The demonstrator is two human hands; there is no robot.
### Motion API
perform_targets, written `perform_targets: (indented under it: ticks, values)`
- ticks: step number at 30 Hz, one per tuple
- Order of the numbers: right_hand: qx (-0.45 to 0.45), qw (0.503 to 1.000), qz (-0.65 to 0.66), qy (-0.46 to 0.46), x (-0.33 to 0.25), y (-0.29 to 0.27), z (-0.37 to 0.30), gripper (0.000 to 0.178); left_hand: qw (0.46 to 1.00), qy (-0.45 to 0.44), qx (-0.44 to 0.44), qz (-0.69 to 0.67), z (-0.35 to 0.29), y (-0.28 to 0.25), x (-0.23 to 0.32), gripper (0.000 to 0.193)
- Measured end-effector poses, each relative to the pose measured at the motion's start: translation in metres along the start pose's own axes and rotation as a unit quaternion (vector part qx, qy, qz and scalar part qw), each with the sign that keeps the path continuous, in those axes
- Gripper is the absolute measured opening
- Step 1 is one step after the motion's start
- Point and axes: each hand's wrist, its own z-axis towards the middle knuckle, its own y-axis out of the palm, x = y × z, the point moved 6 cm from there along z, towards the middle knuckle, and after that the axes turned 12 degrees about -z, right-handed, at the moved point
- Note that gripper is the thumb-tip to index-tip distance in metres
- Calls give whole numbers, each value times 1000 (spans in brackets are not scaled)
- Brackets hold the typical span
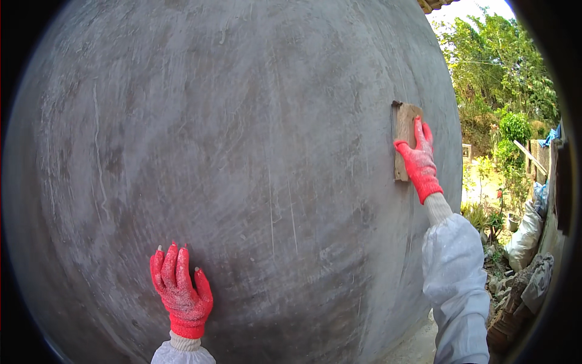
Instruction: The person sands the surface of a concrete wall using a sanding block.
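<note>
My left hand [180,291]: red glove, fingers spread flat on the grey plastered wall [242,151] | my right hand [418,161]: fingers together, pressing the wooden float [402,130] against it.

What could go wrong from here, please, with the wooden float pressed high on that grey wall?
The wooden float sits near the wall's right edge, so it might slip off the corner. The left hand lies flat on the plaster and could leave prints if it is wet. The right hand reaches far out, so balance may suffer.

Plastered wall [242,151] blocks ahead; open air beyond right edge.
</note>
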Motion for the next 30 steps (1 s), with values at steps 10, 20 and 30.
perform_targets:
  ticks: [10, 20, 30]
  values:
    - [-40, 988, -31, -149, 22, -7, -214, 112, 1000, -9, 7, 4, 0, -5, -3, 57]
    - [7, 1000, -25, -9, -103, -7, -16, 97, 1000, -9, 7, 10, 2, 4, 1, 58]
    - [-11, 980, 0, -198, -151, -15, -131, 102, 1000, 3, 12, -9, 6, -7, -1, 55]
